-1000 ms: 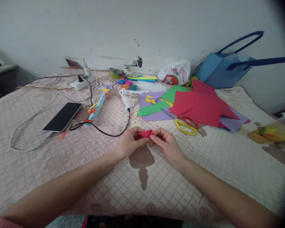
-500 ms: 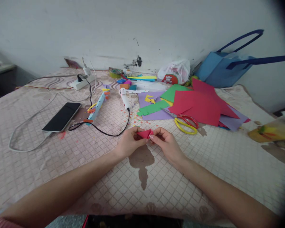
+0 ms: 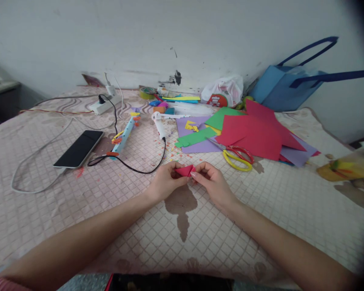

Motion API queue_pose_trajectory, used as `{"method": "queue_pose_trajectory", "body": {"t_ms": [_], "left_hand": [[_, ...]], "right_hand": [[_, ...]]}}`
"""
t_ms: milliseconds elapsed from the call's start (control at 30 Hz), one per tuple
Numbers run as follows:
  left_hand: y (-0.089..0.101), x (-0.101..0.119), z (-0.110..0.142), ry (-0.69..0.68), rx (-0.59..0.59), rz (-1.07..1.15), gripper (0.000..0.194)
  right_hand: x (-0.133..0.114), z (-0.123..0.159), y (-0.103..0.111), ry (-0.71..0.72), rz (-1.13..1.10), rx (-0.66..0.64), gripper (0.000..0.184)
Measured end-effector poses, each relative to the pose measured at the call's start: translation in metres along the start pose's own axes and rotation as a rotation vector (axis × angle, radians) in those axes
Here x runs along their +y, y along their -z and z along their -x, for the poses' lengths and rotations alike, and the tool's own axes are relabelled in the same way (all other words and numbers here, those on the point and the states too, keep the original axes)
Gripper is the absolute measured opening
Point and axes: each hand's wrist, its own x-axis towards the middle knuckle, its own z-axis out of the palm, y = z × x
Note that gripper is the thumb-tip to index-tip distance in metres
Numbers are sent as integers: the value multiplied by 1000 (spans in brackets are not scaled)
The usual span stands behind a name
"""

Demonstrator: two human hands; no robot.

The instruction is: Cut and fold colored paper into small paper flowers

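Note:
A small folded piece of red paper point(image 3: 184, 170) is held between my two hands, just above the patterned tablecloth. My left hand point(image 3: 166, 180) grips its left end between thumb and fingers. The thumb and fingertips of my right hand point(image 3: 212, 182) pinch the right end, where a fold shows. Parts of the paper are hidden behind the fingers. Beyond my right hand lie scissors point(image 3: 237, 160) with one yellow and one red handle. A white glue gun point(image 3: 159, 127) with a black cord lies beyond my left hand.
Sheets of coloured paper point(image 3: 255, 139) spread at the right, a blue bag point(image 3: 279, 89) behind them. To the left lie a phone point(image 3: 79, 149) on a cable, a light-blue decorated strip point(image 3: 124, 136) and a power strip point(image 3: 104, 106). A plastic container point(image 3: 346, 166) stands far right.
Almost nothing differs. Both hands keep the red paper in the same place with the same grip.

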Motion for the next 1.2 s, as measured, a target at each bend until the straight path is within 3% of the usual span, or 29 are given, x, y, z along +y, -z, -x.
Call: {"method": "queue_pose_trajectory", "body": {"t_ms": [433, 733, 933, 1200], "left_hand": [[1, -2, -1, 12, -14, -7, 29], [-1, 6, 1, 72, 13, 182, 21], [1, 5, 1, 68, 26, 186, 19], [1, 5, 0, 97, 52, 231, 19]], "right_hand": [[0, -1, -1, 2, -29, -6, 15], [-2, -2, 1, 10, -47, -18, 16], [-6, -2, -1, -14, -202, -75, 28], [-2, -2, 2, -31, -129, -54, 9]]}}
